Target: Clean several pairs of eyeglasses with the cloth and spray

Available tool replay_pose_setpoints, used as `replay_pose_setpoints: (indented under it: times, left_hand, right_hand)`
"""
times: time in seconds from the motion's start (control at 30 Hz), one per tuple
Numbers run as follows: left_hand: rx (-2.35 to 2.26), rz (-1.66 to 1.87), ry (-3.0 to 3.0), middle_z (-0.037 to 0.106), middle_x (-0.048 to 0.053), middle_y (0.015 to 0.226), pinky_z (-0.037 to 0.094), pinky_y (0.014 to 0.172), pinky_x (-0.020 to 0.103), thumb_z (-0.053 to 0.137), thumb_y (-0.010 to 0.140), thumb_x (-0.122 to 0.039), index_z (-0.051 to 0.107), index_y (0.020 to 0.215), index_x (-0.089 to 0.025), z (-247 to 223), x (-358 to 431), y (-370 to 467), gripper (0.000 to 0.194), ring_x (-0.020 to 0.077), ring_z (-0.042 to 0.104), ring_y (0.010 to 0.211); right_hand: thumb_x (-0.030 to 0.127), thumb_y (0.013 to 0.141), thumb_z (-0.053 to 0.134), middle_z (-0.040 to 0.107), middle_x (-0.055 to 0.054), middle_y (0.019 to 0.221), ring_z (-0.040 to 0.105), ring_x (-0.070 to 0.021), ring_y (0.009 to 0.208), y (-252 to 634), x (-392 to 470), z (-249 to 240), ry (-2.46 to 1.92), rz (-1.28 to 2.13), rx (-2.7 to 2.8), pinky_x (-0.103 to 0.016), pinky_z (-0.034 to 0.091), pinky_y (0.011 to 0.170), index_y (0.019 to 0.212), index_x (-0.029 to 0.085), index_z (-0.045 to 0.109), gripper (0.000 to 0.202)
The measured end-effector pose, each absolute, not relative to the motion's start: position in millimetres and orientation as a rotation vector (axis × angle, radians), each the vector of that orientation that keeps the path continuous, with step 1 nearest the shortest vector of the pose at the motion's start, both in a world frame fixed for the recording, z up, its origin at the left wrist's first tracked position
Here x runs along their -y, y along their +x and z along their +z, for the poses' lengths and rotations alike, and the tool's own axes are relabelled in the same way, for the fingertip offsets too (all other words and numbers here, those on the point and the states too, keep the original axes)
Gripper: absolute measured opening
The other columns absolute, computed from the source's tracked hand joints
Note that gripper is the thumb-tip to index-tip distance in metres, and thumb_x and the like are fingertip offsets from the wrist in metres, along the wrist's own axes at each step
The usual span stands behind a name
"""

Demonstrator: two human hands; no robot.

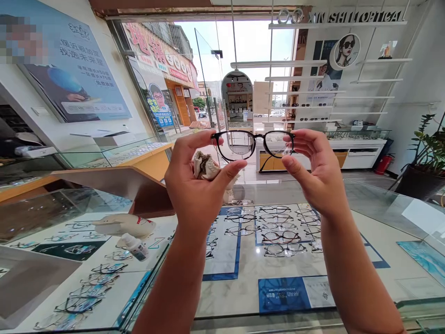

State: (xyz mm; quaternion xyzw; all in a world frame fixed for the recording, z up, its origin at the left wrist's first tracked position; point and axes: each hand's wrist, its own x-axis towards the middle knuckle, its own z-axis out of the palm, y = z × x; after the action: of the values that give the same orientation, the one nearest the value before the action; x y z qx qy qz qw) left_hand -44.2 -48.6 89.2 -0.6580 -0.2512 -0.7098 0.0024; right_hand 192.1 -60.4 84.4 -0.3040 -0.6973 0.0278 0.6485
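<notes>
A pair of black-rimmed eyeglasses (259, 136) is raised in front of me, above the glass counter. My left hand (198, 185) grips its left end between thumb and fingers. Bunched inside the same hand is a crumpled whitish cloth (206, 166) with dark stains. At the frame's other end, my right hand (314, 171) pinches the rim and hinge area with its thumb and fingers. One temple arm hangs below the right lens; the other is mostly hidden by my left hand. Both lenses look clear.
Under the glass lie rows of eyeglasses (280, 236) and a blue-and-white card (295, 294). On the left of the counter are a small white bottle (135, 247) and a pale object with a red band (123, 225). An arched mirror (223, 102) stands farther back.
</notes>
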Motion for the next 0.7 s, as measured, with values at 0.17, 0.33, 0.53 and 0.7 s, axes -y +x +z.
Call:
replay_pose_setpoints:
  times: [0.17, 0.33, 0.53, 0.7]
  left_hand:
    - [0.842, -2.229, -1.804, 0.08, 0.002, 0.119, 0.07, 0.096, 0.055, 0.1, 0.078, -0.044, 0.076, 0.119, -0.038, 87.9, 55.0, -36.5, 0.048, 0.0309, 0.078, 0.114]
    - [0.843, -2.203, -1.762, 0.078, 0.003, 0.118, 0.07, 0.095, 0.057, 0.098, 0.079, -0.048, 0.077, 0.123, -0.039, 83.7, 55.3, -39.3, 0.05, 0.0334, 0.077, 0.115]
    - [0.85, -2.154, -1.805, 0.077, 0.003, 0.118, 0.07, 0.093, 0.059, 0.093, 0.083, -0.055, 0.076, 0.125, -0.04, 85.9, 58.7, -40.8, 0.048, 0.0335, 0.076, 0.115]
    - [0.859, -2.087, -1.791, 0.078, 0.003, 0.119, 0.066, 0.106, 0.064, 0.093, 0.084, -0.055, 0.075, 0.126, -0.04, 88.8, 60.4, -40.5, 0.048, 0.0341, 0.075, 0.118]
  right_hand:
    - [0.051, 0.097, 0.078, 0.074, -0.009, 0.14, 0.072, -0.0312, 0.125, 185.4, 71.2, 84.8, -0.768, 0.038, 1.547, -0.054, 0.06, 0.109, 0.142, 0.033, 0.066, 0.05]
    - [0.051, 0.093, 0.082, 0.075, -0.01, 0.139, 0.073, -0.0316, 0.124, 181.4, 76.3, 84.7, -0.772, 0.007, 1.512, -0.053, 0.063, 0.104, 0.141, 0.033, 0.067, 0.053]
    - [0.049, 0.093, 0.083, 0.076, -0.01, 0.136, 0.073, -0.0323, 0.125, 179.8, 78.5, 84.7, -0.774, -0.008, 1.487, -0.054, 0.065, 0.1, 0.14, 0.033, 0.068, 0.051]
    - [0.048, 0.094, 0.081, 0.075, -0.01, 0.137, 0.073, -0.0319, 0.125, 178.2, 80.9, 85.0, -0.79, -0.026, 1.491, -0.051, 0.066, 0.096, 0.139, 0.032, 0.067, 0.051]
